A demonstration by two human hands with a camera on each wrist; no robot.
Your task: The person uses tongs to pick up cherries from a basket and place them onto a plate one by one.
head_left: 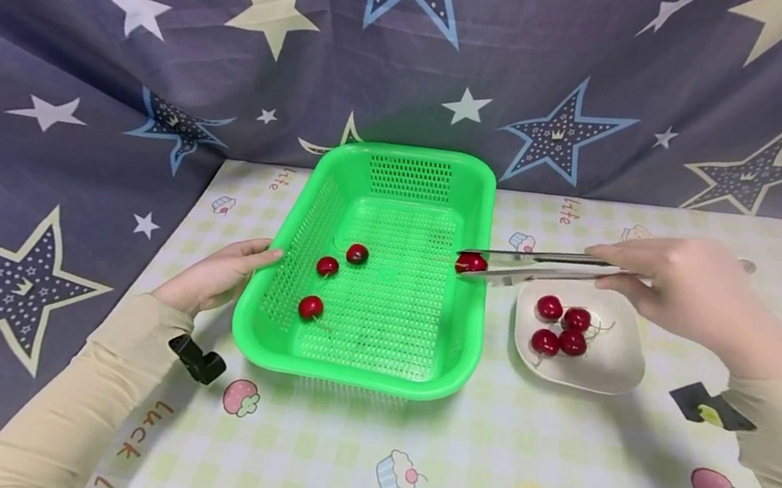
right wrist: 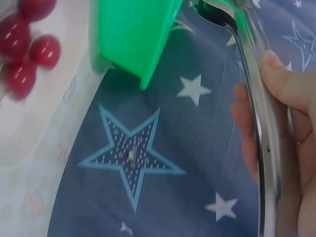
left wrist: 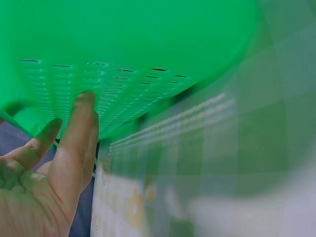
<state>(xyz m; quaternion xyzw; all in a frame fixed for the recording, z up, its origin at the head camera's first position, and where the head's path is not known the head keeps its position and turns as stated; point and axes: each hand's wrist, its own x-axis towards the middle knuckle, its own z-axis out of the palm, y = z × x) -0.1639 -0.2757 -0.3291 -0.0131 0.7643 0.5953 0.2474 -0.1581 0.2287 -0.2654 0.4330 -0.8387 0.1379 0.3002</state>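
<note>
My right hand (head_left: 694,294) grips a pair of metal tongs (head_left: 548,259), pointing left over the right rim of a green plastic basket (head_left: 348,381). Between the tong tips is a red cherry (head_left: 471,263), inside the rim. Three more cherries lie in the basket's left half, one of them the front cherry (head_left: 311,307). At the basket's left side, my left hand (head_left: 223,274) touches the outer wall with extended fingers (left wrist: 81,123). A white dish (head_left: 599,376) beneath the tongs and right hand holds several cherries with stems (head_left: 546,341).
A checked tablecloth (head_left: 478,476) with printed cupcakes, strawberries and words covers the table. Behind it hangs a dark blue star-patterned cloth (head_left: 399,85), close to the basket's far end. Black straps (head_left: 197,360) sit at the wrists over beige sleeves.
</note>
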